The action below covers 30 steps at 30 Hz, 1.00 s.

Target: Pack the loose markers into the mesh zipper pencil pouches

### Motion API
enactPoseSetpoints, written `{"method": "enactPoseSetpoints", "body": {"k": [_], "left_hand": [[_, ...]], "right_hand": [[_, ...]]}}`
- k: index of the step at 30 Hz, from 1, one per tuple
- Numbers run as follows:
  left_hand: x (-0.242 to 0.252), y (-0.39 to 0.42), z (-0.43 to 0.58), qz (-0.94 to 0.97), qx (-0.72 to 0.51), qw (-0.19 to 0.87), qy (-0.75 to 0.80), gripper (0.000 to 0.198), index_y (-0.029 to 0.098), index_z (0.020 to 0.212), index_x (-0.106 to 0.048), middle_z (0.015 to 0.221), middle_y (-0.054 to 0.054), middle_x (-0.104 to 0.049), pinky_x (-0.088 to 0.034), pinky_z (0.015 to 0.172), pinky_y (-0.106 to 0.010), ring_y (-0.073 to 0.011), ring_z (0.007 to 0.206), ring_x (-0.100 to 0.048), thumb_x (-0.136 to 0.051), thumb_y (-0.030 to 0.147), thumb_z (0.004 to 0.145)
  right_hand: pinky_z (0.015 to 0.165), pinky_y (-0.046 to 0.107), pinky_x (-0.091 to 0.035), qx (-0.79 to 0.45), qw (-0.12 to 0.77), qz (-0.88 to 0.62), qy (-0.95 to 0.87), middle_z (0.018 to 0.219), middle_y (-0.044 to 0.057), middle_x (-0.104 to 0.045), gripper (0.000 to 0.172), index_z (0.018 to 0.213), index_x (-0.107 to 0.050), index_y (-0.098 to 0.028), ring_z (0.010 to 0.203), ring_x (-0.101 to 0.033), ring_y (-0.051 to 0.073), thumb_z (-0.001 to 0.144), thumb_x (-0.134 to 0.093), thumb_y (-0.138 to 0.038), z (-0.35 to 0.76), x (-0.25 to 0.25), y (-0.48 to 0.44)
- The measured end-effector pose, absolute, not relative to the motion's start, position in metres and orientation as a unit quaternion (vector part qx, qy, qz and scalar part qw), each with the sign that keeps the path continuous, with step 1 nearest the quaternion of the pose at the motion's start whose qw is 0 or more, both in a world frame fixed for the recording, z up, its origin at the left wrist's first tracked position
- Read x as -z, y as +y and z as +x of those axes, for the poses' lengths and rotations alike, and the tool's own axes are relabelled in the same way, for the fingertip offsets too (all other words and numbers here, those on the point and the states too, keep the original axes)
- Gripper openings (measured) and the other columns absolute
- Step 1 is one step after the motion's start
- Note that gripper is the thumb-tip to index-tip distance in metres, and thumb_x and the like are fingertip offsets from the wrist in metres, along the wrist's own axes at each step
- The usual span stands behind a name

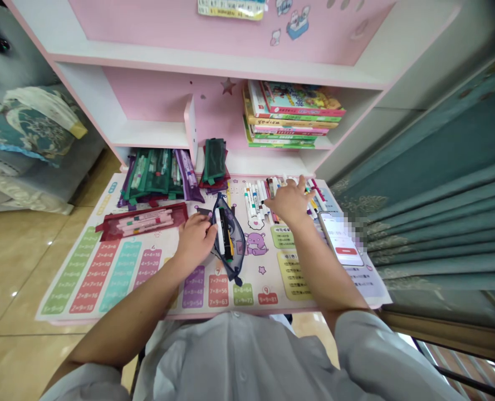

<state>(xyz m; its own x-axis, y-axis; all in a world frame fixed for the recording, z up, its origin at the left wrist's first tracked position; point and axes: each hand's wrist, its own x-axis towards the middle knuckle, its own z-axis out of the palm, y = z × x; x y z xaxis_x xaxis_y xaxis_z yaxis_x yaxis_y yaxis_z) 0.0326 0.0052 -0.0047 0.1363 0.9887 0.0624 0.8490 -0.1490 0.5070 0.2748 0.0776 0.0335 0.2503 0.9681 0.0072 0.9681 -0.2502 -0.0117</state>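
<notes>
My left hand (195, 242) is at the left edge of a dark blue mesh zip pouch (239, 253), its thumb and fingers closed on that edge. The pouch gapes open, and a few markers (221, 231) lie inside, one white and others dark or yellow. Over a spread row of markers (253, 201) at the right is my right hand (291, 201), fingers spread and nothing visibly held. It hides part of the row. A red mesh pouch (180, 214) with several pale pink markers lies left of my left hand.
Filled green and purple mesh pouches (157, 172) are piled at the back left. Folded pouches (214, 161) lie near the shelf divider. Stacked books (291, 117) fill part of the shelf. A phone (342, 239) rests on the right of the printed desk mat (126, 278).
</notes>
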Motion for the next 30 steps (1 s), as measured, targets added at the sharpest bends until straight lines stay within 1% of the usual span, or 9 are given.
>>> {"method": "enactPoseSetpoints", "body": {"k": [3, 6, 9, 11, 14, 18, 22, 27, 30], "left_hand": [[0.004, 0.005, 0.033, 0.730, -0.197, 0.181, 0.629, 0.034, 0.018, 0.080, -0.073, 0.119, -0.010, -0.069, -0.043, 0.108, -0.047, -0.0289, 0.127, -0.054, -0.045, 0.031, 0.093], [0.004, 0.006, 0.032, 0.732, -0.200, 0.189, 0.624, 0.033, 0.019, 0.081, -0.073, 0.120, -0.010, -0.069, -0.044, 0.106, -0.049, -0.0291, 0.127, -0.054, -0.045, 0.031, 0.093], [0.005, 0.006, 0.031, 0.731, -0.210, 0.190, 0.621, 0.032, 0.020, 0.083, -0.073, 0.118, -0.009, -0.070, -0.045, 0.105, -0.050, -0.0293, 0.125, -0.055, -0.045, 0.032, 0.092], [0.007, 0.007, 0.031, 0.733, -0.219, 0.186, 0.617, 0.032, 0.020, 0.080, -0.073, 0.116, -0.009, -0.071, -0.045, 0.107, -0.048, -0.0288, 0.124, -0.056, -0.045, 0.032, 0.092], [0.009, 0.007, 0.030, 0.737, -0.224, 0.182, 0.611, 0.032, 0.020, 0.075, -0.072, 0.114, -0.008, -0.072, -0.044, 0.108, -0.046, -0.0281, 0.124, -0.056, -0.046, 0.031, 0.092], [0.009, 0.008, 0.030, 0.743, -0.225, 0.177, 0.605, 0.033, 0.020, 0.078, -0.072, 0.113, -0.008, -0.072, -0.045, 0.107, -0.045, -0.0270, 0.119, -0.058, -0.045, 0.031, 0.092], [0.008, 0.008, 0.030, 0.744, -0.221, 0.178, 0.606, 0.033, 0.019, 0.080, -0.073, 0.114, -0.009, -0.071, -0.046, 0.106, -0.045, -0.0275, 0.121, -0.057, -0.045, 0.031, 0.092], [0.009, 0.008, 0.030, 0.743, -0.220, 0.179, 0.606, 0.032, 0.019, 0.082, -0.073, 0.114, -0.008, -0.071, -0.045, 0.108, -0.045, -0.0269, 0.121, -0.057, -0.045, 0.031, 0.092], [0.008, 0.008, 0.030, 0.743, -0.218, 0.185, 0.606, 0.031, 0.019, 0.082, -0.073, 0.115, -0.008, -0.071, -0.045, 0.108, -0.043, -0.0262, 0.122, -0.057, -0.045, 0.030, 0.092]], "right_hand": [[0.110, 0.073, -0.022, -0.044, 0.067, -0.753, -0.653, 0.154, 0.014, -0.040, 0.024, 0.080, -0.073, -0.015, 0.148, -0.017, 0.043, 0.076, -0.058, -0.033, 0.262, -0.054, 0.055], [0.112, 0.071, -0.021, -0.105, 0.110, -0.682, -0.716, 0.154, 0.009, -0.042, 0.019, 0.061, -0.068, -0.018, 0.149, -0.018, 0.042, 0.072, -0.060, -0.032, 0.243, -0.069, 0.027], [0.112, 0.070, -0.022, -0.140, 0.109, -0.606, -0.775, 0.153, 0.009, -0.045, 0.017, 0.057, -0.066, -0.018, 0.149, -0.019, 0.041, 0.070, -0.061, -0.028, 0.224, -0.072, 0.003], [0.111, 0.072, -0.020, -0.146, 0.084, -0.580, -0.797, 0.154, 0.011, -0.044, 0.017, 0.060, -0.068, -0.018, 0.148, -0.020, 0.043, 0.071, -0.059, -0.027, 0.214, -0.068, -0.006], [0.111, 0.074, -0.017, -0.147, 0.052, -0.570, -0.807, 0.155, 0.015, -0.041, 0.020, 0.071, -0.073, -0.016, 0.149, -0.018, 0.043, 0.073, -0.057, -0.028, 0.204, -0.056, -0.009], [0.111, 0.076, -0.015, -0.136, 0.017, -0.572, -0.809, 0.155, 0.019, -0.038, 0.029, 0.086, -0.076, -0.013, 0.151, -0.010, 0.042, 0.075, -0.055, -0.030, 0.197, -0.041, -0.004], [0.111, 0.077, -0.014, -0.147, 0.010, -0.571, -0.808, 0.154, 0.022, -0.038, 0.038, 0.100, -0.075, -0.010, 0.151, -0.010, 0.044, 0.076, -0.055, -0.032, 0.195, -0.034, 0.000], [0.112, 0.076, -0.013, -0.157, 0.012, -0.568, -0.808, 0.154, 0.020, -0.040, 0.035, 0.103, -0.075, -0.012, 0.151, -0.011, 0.043, 0.080, -0.055, -0.030, 0.194, -0.033, -0.002], [0.111, 0.077, -0.016, -0.160, 0.025, -0.564, -0.810, 0.153, 0.019, -0.042, 0.027, 0.091, -0.076, -0.015, 0.151, -0.013, 0.043, 0.081, -0.057, -0.032, 0.197, -0.035, -0.001]]}}
